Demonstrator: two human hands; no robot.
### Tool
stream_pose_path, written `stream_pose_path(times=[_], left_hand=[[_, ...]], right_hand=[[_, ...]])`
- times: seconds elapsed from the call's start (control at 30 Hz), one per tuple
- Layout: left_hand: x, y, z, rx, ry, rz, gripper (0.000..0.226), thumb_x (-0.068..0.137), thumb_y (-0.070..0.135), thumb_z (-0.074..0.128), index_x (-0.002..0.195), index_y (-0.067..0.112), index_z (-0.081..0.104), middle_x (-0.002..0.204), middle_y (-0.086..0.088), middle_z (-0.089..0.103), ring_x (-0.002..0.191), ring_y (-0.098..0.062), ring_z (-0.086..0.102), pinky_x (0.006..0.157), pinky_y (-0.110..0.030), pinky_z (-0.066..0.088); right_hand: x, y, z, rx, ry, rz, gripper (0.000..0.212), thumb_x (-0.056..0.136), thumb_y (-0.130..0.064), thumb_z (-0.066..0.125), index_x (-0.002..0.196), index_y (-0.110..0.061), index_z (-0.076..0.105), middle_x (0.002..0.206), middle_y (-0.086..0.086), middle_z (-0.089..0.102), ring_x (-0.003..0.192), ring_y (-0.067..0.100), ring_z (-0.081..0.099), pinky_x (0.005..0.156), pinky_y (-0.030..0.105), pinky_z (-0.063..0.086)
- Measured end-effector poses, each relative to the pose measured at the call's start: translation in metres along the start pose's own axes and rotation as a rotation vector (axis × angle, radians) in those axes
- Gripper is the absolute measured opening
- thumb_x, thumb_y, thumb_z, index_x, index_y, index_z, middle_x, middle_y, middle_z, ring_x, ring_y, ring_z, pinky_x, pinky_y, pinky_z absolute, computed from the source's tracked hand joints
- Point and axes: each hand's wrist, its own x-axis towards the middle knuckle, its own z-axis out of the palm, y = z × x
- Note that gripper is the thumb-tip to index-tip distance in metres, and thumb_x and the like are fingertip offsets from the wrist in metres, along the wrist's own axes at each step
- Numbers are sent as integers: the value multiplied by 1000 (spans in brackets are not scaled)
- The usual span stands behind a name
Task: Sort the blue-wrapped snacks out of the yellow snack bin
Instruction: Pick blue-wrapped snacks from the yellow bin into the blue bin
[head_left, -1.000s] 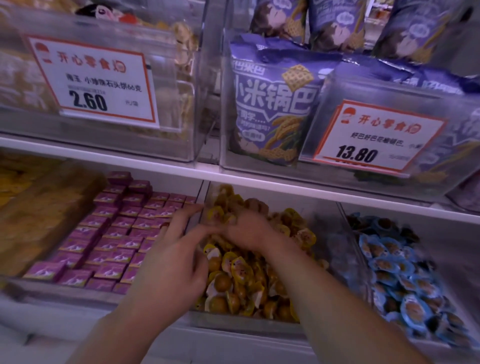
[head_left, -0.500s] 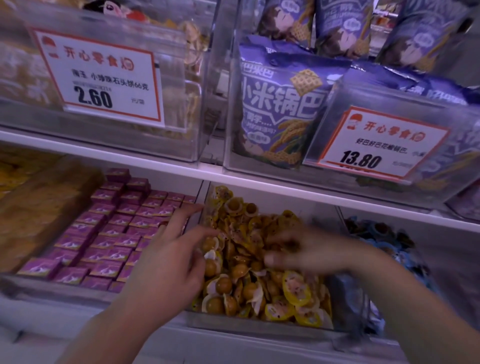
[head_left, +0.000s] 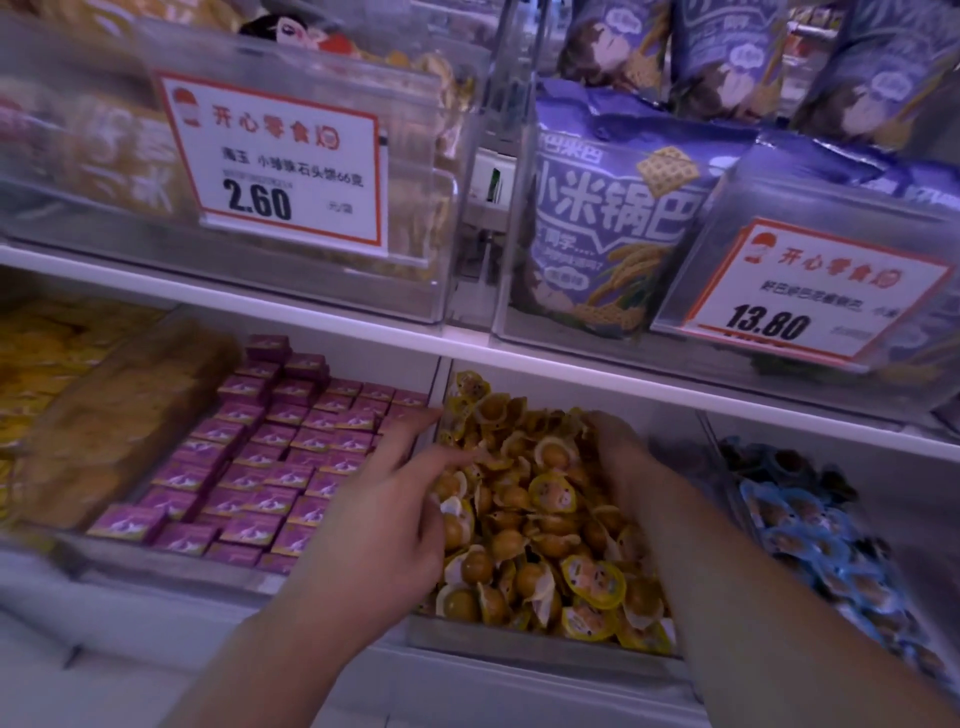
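Note:
The yellow snack bin (head_left: 519, 647) is a clear tray on the lower shelf, heaped with yellow-wrapped snacks (head_left: 550, 519). I see no blue wrapper among them. My left hand (head_left: 384, 525) lies at the bin's left side, its fingers stretched out and touching the yellow snacks. My right hand (head_left: 626, 462) is at the right side of the pile, back of the hand up, with its fingertips buried among the snacks and hidden. The blue-wrapped snacks (head_left: 800, 525) fill the neighbouring bin on the right.
Purple boxed snacks (head_left: 260, 467) fill the tray left of the yellow bin, with brown and yellow packs (head_left: 104, 415) further left. The shelf above holds clear bins with price tags (head_left: 280, 166), (head_left: 810, 291) and purple snack bags (head_left: 608, 218).
My right hand has come back from the bin's right edge, near the blue snacks, into the far right of the yellow pile. My left hand has stayed at the left side.

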Motion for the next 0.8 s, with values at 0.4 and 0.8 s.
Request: stream_pose_path(times=[0.4, 0.8], left_hand=[[-3, -6, 3, -40, 47, 2, 54, 77, 9, 45, 119, 41, 58, 153, 20, 30, 127, 19, 30, 99, -13, 38], [-1, -7, 0, -52, 57, 25, 52, 76, 2, 52, 118, 29, 65, 150, 9, 41, 127, -4, 47, 98, -18, 42]], right_hand=[[7, -16, 39, 122, -363, -23, 40, 91, -16, 58, 129, -3, 61, 127, 21, 64, 89, 27, 69, 88, 47, 57], [-107, -50, -25, -1031, -489, -466, 41, 93, -43, 51, 62, -26, 71, 62, -9, 66, 59, 5, 55, 62, 20, 52]])
